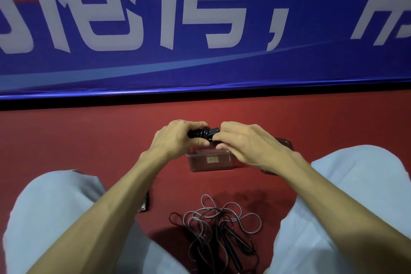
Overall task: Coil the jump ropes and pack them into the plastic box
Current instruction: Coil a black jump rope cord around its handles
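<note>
I hold a black jump rope (201,134) wound tightly round its handles, raised above the red floor. My left hand (175,139) grips the wound bundle at its left end. My right hand (246,144) pinches the rope at the bundle's right end. Just below my hands a clear plastic box (210,160) stands open on the floor, partly hidden by my right hand. Between my knees lie tangled loose jump ropes (219,227), grey and black cords with black handles.
A clear lid (285,143) shows past my right wrist. A small grey object (144,203) lies beside my left knee. My legs in light trousers flank the ropes. A blue banner (200,29) hangs along the back edge of the red floor.
</note>
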Motion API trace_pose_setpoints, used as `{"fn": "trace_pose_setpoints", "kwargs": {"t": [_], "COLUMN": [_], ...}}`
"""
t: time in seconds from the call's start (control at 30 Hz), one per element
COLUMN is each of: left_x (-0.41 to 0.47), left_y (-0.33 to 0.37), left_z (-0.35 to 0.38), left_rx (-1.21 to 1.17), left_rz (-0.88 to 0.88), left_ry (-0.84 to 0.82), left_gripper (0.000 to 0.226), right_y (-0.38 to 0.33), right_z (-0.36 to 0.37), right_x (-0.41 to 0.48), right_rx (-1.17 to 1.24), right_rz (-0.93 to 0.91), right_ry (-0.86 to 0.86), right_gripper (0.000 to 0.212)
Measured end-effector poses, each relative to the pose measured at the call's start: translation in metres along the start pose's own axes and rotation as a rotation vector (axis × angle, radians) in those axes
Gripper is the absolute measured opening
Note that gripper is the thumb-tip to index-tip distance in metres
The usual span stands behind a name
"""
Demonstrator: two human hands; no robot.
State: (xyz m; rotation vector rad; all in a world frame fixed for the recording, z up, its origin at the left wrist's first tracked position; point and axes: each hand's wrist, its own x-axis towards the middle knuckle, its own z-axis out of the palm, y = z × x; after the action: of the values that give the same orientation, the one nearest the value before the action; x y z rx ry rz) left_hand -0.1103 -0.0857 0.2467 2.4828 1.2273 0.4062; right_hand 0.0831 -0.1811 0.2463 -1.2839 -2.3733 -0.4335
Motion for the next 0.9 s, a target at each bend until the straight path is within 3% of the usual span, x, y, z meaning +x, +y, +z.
{"fn": "trace_pose_setpoints", "kwargs": {"t": [0.1, 0.17, 0.33, 0.5, 0.63, 0.7, 0.83, 0.9], "left_x": [-0.002, -0.002, -0.007, -0.010, -0.009, -0.010, -0.009, -0.009], "left_y": [0.002, 0.003, 0.014, 0.020, 0.027, 0.031, 0.033, 0.031], "left_z": [0.001, 0.007, 0.008, 0.015, 0.019, 0.017, 0.013, 0.009], "left_rx": [0.049, 0.023, -0.195, -0.218, -0.215, -0.188, -0.239, -0.322], "left_rz": [0.123, 0.159, 0.202, 0.087, 0.004, -0.028, -0.079, -0.075], "left_ry": [-0.176, -0.228, -0.177, -0.164, -0.149, -0.150, -0.158, -0.162], "left_gripper": [0.046, 0.041, 0.059, 0.066, 0.067, 0.053, 0.048, 0.044], "right_y": [0.002, 0.002, 0.006, 0.003, 0.006, 0.006, 0.008, 0.011], "right_z": [0.006, 0.010, 0.016, 0.012, 0.010, 0.010, 0.011, 0.010], "right_x": [0.002, 0.002, 0.003, 0.003, 0.004, 0.003, 0.002, 0.002], "right_rx": [0.003, 0.067, 0.379, 0.532, 0.528, 0.553, 0.267, 0.240], "right_rz": [0.016, 0.130, 0.501, 0.665, 0.677, 0.698, 0.730, 0.715], "right_ry": [0.100, 0.134, 0.216, 0.231, 0.186, 0.108, -0.013, -0.048], "right_gripper": [0.027, 0.029, 0.013, 0.007, 0.009, 0.011, 0.022, 0.027]}}
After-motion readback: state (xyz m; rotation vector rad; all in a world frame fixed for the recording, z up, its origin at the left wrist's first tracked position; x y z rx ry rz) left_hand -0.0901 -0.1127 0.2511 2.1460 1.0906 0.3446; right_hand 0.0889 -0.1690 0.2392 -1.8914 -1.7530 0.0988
